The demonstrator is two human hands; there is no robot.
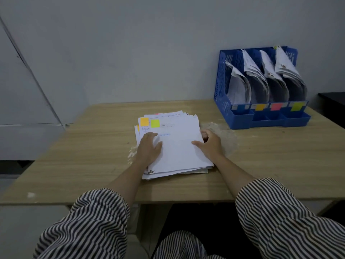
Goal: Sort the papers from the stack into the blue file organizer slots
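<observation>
paper stack: loose white sheets at table centre, edges uneven; top sheet bears an orange sticky note and a yellow-green sticky note at its 11 o'clock corner; a metal clip shows at the 7 o'clock corner.
left hand: lies flat on the stack's 9 o'clock side, fingers straight and close together, pressing down.
right hand: at the stack's 3 o'clock edge, thumb on top of the sheets, fingers curled over the edge, gripping it.
blue file organizer: at 1 o'clock from the stack, well apart, against the wall; four slots, each holding curved papers; front labels read blue, orange, pink, yellow-green from 9 to 3 o'clock.
table: pale wood grain, worn patch just beside the stack at 3 o'clock.
sleeves: striped, black and white, at 6 o'clock.
wall: plain grey, at 12 o'clock.
</observation>
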